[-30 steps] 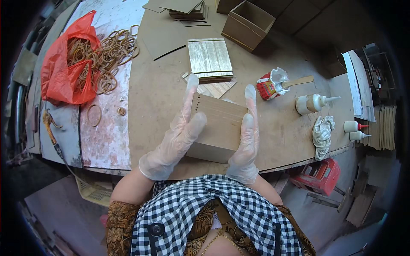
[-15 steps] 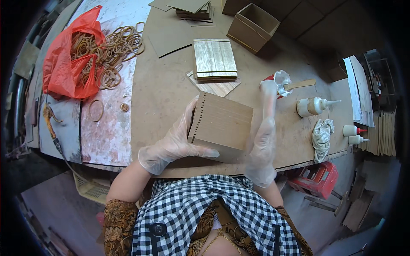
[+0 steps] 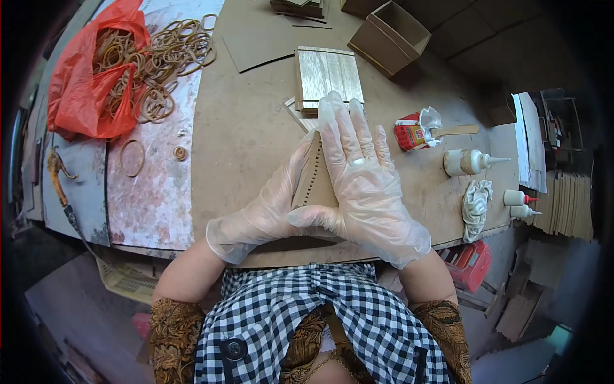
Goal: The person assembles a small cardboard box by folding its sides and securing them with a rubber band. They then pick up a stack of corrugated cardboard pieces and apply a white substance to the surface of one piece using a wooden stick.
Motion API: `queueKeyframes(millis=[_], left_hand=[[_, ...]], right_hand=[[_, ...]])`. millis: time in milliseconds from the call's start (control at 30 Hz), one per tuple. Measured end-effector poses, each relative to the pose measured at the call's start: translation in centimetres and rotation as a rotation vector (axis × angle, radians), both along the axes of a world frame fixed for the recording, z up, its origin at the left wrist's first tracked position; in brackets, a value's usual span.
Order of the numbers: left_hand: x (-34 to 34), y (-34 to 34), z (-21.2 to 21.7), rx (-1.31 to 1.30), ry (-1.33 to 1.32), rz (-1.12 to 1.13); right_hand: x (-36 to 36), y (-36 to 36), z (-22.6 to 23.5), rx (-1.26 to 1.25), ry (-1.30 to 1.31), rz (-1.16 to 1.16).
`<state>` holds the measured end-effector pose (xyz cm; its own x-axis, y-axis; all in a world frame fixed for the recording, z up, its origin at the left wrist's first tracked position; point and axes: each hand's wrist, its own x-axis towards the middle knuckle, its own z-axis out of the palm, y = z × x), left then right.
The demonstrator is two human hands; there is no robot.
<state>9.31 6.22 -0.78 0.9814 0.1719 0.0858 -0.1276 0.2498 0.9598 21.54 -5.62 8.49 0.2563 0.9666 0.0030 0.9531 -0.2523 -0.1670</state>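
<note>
Now our left hand (image 3: pixel 265 208) cups a brown, square-edged wooden box (image 3: pixel 323 190) against our flattened right hand (image 3: pixel 369 185); lopsided pressure between them might skew it.

Bare table (image 3: pixel 236 147) lies open left of the box (image 3: pixel 322 182); a red tub (image 3: pixel 411 134) and bottle (image 3: pixel 462 162) obstruct rightward.

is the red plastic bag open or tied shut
Open: rubber bands show in the gaping mouth of the red plastic bag, and more lie beside it.

Box (image 3: pixel 322 185) — brown; bag (image 3: pixel 78 99) — red; apron (image 3: pixel 268 313), black-and-white check
</note>
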Motion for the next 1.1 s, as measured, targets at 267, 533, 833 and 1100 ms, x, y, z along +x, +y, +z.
queueKeyframes(millis=[267,533,833,1100], left_hand=[[0.0,-0.3,-1.9,0.37,-0.032,0.095],[0.7,-0.3,-0.1,0.216,-0.065,0.089],[0.5,-0.5,1.8,-0.047,0.114,-0.103],[-0.3,0.0,0.2,0.25,0.109,-0.027]], right_hand=[[-0.1,-0.2,-0.6,-0.08,-0.074,0.0],[0.8,0.0,1.6,-0.05,0.111,0.033],[1.0,1.8,1.2,-0.045,0.154,-0.137],[1.4,3.4,1.3,0.32,-0.111,-0.005]])
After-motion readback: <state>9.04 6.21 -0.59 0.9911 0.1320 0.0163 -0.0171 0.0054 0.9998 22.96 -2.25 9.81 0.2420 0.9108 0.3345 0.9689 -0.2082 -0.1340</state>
